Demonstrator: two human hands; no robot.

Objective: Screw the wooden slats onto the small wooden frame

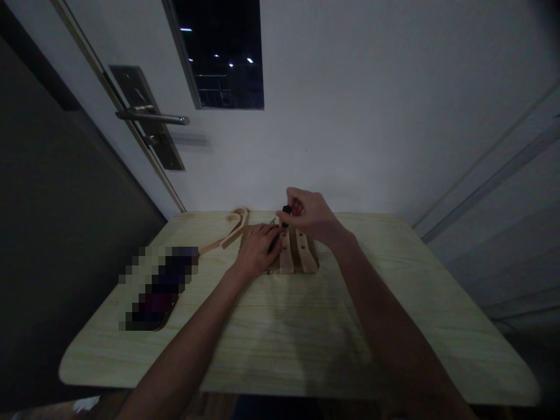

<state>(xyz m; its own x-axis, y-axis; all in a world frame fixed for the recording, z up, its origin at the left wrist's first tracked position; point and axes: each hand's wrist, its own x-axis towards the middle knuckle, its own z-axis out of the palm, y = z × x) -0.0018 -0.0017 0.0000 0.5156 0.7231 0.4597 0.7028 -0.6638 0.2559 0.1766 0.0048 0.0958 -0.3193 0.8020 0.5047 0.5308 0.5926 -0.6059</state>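
Observation:
Near the table's far edge lies a brown wooden board (298,262) with pale, curved wooden pieces on it. Two of these show, a left piece (286,259) and a right piece (307,256), each with dark holes. My left hand (259,248) lies over the board's left part, its fingers stretched forward and thumb apart, touching the left piece. Above that piece's far end, my right hand (306,213) is closed on what looks like a screwdriver (286,216) with a short black handle, held upright. Its tip is hidden by my left fingers.
Left of the board lies a curved wooden hook-shaped piece (236,230), with a pixelated phone-like object (164,291) nearer me. The pale wood-grain table (280,332) stands against a white door (350,116) with a metal handle (153,118) and a dark window (223,58).

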